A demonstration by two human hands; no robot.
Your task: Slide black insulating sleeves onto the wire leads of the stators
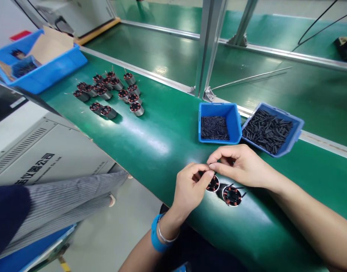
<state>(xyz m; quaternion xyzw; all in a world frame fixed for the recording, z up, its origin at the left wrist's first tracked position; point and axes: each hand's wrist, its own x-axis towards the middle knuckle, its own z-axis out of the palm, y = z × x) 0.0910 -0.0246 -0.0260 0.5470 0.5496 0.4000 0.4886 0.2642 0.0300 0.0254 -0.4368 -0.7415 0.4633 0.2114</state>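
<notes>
Two motor stators with copper windings stand upright on the green table in front of me. One stator (212,184) is partly covered by my left hand (192,185), whose thumb and forefinger are pinched just above its rim. What they hold is hidden. My right hand (238,164) comes in from the right with thumb and forefinger closed, tips touching the left fingers. A tiny dark bit shows at its fingertips, too small to name. Beside it, the other stator (232,195) has short black sleeves sticking out from its top.
A blue bin (234,124) of thin black pieces and another bin (299,130) of larger black tubes stand behind my hands. Several stators (108,112) are grouped at the far left. A big blue crate (57,68), a metal post (210,49) and a person's striped trouser leg (77,200) also show.
</notes>
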